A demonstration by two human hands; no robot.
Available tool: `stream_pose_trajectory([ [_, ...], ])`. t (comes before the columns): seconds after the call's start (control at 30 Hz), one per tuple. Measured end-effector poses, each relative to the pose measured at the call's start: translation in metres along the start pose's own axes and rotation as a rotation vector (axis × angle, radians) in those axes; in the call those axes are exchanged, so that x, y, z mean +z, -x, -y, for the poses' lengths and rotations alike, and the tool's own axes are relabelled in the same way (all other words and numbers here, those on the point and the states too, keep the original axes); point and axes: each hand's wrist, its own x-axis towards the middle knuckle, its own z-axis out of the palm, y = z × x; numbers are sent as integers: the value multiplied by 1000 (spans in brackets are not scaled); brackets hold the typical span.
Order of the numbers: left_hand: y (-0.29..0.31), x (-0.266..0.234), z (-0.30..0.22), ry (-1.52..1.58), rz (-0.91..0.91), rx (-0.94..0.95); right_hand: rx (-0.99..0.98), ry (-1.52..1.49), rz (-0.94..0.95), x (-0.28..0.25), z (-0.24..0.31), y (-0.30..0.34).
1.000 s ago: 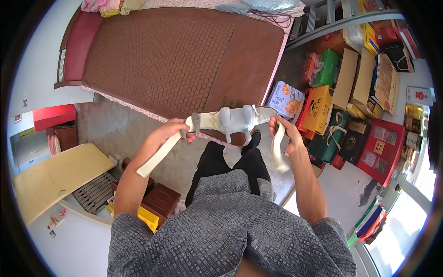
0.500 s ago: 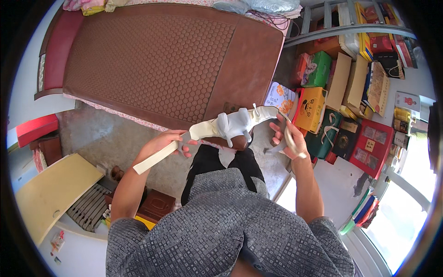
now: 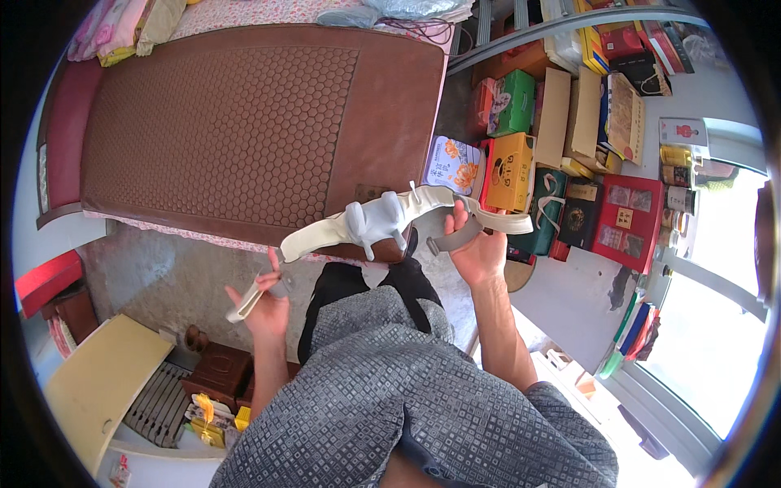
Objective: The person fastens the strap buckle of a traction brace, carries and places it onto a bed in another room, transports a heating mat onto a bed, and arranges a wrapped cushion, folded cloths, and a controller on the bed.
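A cream belt with a pale grey knobbed pad at its middle is stretched in an arc before my body. My left hand grips its left end, where a grey strap piece runs through the fingers and a short cream end sticks out by the palm. My right hand holds the right end, palm up, with the fingers partly behind the strap. A cream loop extends to the right past that hand, and a grey strap end hangs at its left. The knobs face up.
A bed with a brown honeycomb-patterned mat lies ahead. To the right stand gift boxes, including a yellow box and a red box, near a bright window. A cream board and a brown wooden box are at lower left.
The view has shifted, so the room appears moved left. My left hand has turned and lowered, and the belt's left end now points down. The right-hand strap loop has swung out to the right.
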Motion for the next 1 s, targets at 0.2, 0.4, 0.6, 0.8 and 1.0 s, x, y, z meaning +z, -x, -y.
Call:
stream_pose_trajectory([
  [0.2,47,10,38,103,-122,103,-137,-69,-122,12,-4,14],
  [0.4,41,7,72,-66,25,-286,-44,-104,-72,18,-19,48],
  [0.6,37,39,133,-623,55,-274,100,62,222,33,-35,75],
  [0.8,23,33,152,-1123,145,-258,145,135,230,21,-48,77],
  [1.0,13,27,157,-1221,159,-254,181,159,474,-2,-49,58],
])
